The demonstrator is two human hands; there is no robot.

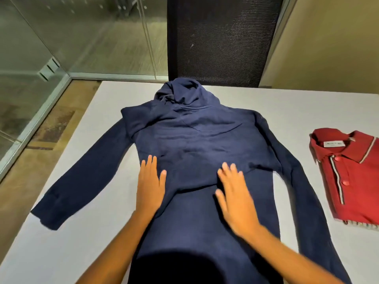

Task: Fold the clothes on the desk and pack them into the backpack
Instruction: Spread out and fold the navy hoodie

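A navy blue hoodie point(194, 138) lies spread flat on the white desk point(86, 232), hood toward the far edge and sleeves splayed out to both sides. My left hand point(150, 185) rests flat on its left side, fingers apart, holding nothing. My right hand point(233, 193) presses flat on the middle of the hoodie, fingers spread, slightly blurred. A red polo shirt point(352, 177) lies folded at the desk's right edge, apart from the hoodie. No backpack is in view.
A black mesh chair back point(221, 42) stands behind the desk's far edge, just beyond the hood. Glass partition walls point(61, 37) run along the left and back, with brown floor point(51, 130) beside the desk's left edge.
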